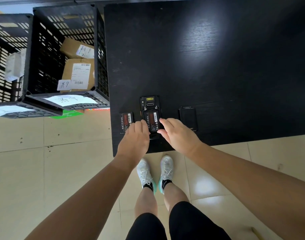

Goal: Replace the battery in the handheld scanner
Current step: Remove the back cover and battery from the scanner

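Sitting in the scanner (149, 103) bay — a battery (152, 120), both hands' fingers (144, 124) touching.

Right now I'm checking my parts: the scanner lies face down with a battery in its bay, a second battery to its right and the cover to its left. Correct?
Not quite: the sides are swapped. The head view shows the second battery left of the scanner and the cover to its right. The rest holds.

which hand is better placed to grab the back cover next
Right. The cover lies on the table just beside the right hand; the left hand is across the scanner, nearer the loose battery.
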